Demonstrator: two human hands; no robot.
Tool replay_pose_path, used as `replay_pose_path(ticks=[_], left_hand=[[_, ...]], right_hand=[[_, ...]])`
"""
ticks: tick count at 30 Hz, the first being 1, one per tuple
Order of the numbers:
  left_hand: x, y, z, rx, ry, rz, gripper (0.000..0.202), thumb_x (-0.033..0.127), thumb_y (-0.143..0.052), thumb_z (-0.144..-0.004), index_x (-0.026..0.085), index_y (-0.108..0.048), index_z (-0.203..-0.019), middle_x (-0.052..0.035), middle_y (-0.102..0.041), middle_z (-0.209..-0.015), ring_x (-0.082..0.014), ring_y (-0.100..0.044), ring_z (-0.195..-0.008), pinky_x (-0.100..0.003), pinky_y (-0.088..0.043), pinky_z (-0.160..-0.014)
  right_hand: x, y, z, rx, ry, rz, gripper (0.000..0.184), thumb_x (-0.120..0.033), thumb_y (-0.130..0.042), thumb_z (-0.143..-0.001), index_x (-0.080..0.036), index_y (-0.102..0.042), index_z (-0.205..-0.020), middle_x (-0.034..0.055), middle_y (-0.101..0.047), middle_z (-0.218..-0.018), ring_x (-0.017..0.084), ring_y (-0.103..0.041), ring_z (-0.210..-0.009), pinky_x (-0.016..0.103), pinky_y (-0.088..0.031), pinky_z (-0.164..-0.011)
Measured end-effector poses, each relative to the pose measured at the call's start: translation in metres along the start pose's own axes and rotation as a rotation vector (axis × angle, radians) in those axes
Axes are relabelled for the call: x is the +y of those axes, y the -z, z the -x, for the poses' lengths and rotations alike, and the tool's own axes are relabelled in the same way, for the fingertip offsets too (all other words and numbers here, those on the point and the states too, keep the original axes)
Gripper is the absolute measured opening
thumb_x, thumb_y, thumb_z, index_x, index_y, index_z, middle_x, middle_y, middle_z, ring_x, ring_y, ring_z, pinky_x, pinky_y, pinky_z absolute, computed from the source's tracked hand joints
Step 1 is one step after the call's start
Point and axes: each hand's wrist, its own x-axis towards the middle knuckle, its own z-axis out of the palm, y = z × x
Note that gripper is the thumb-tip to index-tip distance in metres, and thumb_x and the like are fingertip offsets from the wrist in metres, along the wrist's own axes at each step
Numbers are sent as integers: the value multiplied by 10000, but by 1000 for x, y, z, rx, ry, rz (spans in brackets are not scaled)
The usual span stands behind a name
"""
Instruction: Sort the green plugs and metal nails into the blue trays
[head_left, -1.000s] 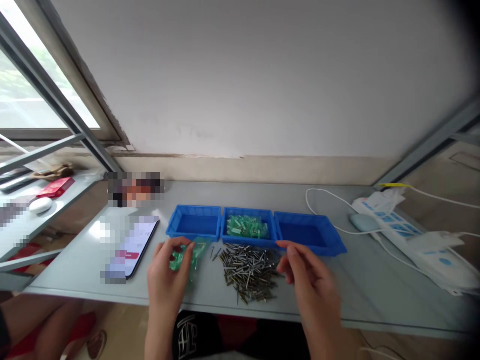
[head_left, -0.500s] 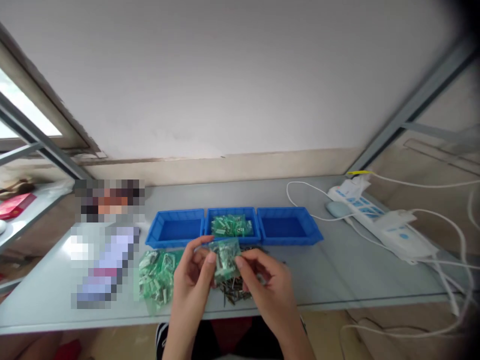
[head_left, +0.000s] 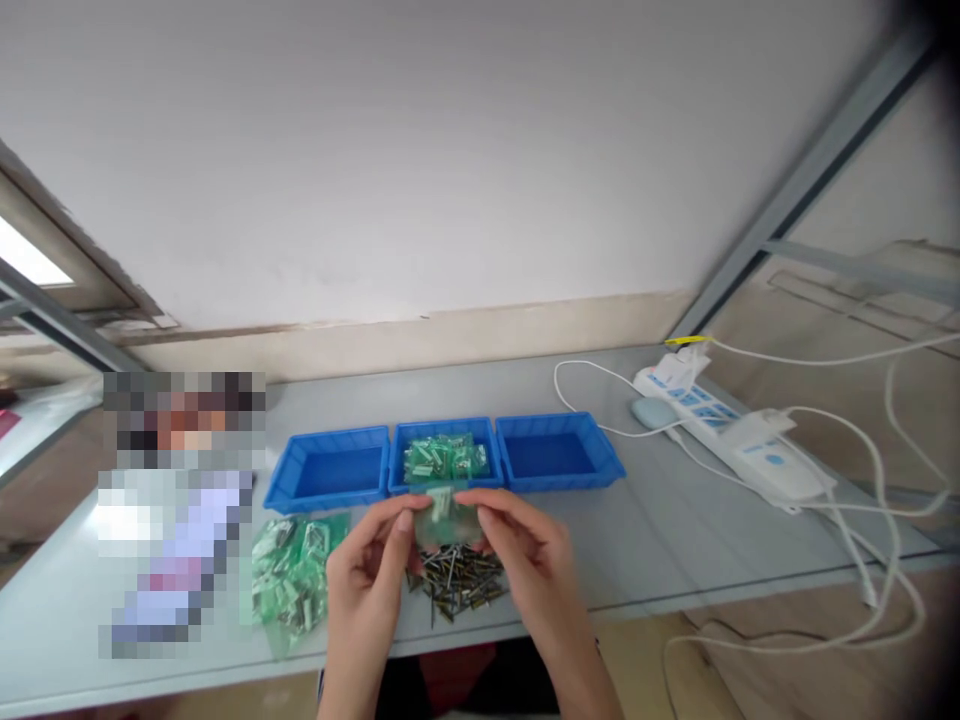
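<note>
Between my two hands I hold a small green plastic bag [head_left: 445, 518] with pale pieces inside, blurred by motion. My left hand [head_left: 375, 560] pinches its left side between thumb and fingers. The right side is pinched by my right hand [head_left: 525, 550]. Below the bag lies a pile of screws [head_left: 459, 585] on the table, partly hidden by my hands. Just beyond stands the middle blue bin [head_left: 444, 427], which holds several similar green bags [head_left: 442, 458]. More green bags [head_left: 289, 580] with pale and metal parts lie left of my left hand.
A left blue bin [head_left: 327, 504] and a right blue bin [head_left: 562, 480] flank the middle one. White power strips [head_left: 772, 465] with looping cables lie at the right. A pixelated purple item [head_left: 187, 550] lies at the left. The table's front edge runs below my hands.
The bag has been tilted and its pale contents now sit near its top edge. More of the screw pile shows. The whole view has shifted slightly as the head turned.
</note>
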Motion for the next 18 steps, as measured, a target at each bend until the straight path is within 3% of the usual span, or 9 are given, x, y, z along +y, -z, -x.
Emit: replay_pose_path(ticks=[2,7,11,14,18], left_hand=[[2,0,1,-27,-16,11,305,482,-706,-961,210,-835,-913,-32,-773,-795,-162,-656,-630,-275,-558,-669],[7,-2,7,-45,-4,39,326,504,-710,-959,214,-859,-942,-61,-810,-970,-161,-652,-646,-274,-562,-627],[12,3,8,-2,-83,95,284,451,-681,-997,242,-810,-1140,-62,-833,-1013,-173,-680,-698,-272,-548,-625],[16,23,5,163,-120,23,273,448,-648,-1020,222,-777,-1102,-56,-820,-973,-158,-630,-662,-270,-506,-594],[16,74,1,379,-79,-278,310,527,-686,-983,233,-784,-991,-17,-767,-819,-163,-599,-676,-259,-496,-627]], right_hand=[[-2,4,1,-44,58,-17,277,-372,-616,-1059,-276,-875,-1045,44,-795,-975,179,-697,-798,263,-547,-715],[-3,5,2,-67,155,19,267,-306,-620,-1060,-285,-874,-979,41,-771,-949,175,-689,-782,261,-544,-686],[3,-3,2,39,119,56,288,-378,-613,-1078,-299,-829,-1251,72,-776,-1135,171,-679,-780,278,-559,-693],[8,-7,0,116,2,134,419,-454,-603,-1079,-268,-729,-1433,65,-782,-1029,162,-646,-703,270,-534,-627],[11,-4,-1,201,-73,139,405,-528,-613,-1063,-212,-799,-1237,-3,-667,-699,145,-589,-599,241,-459,-534]])
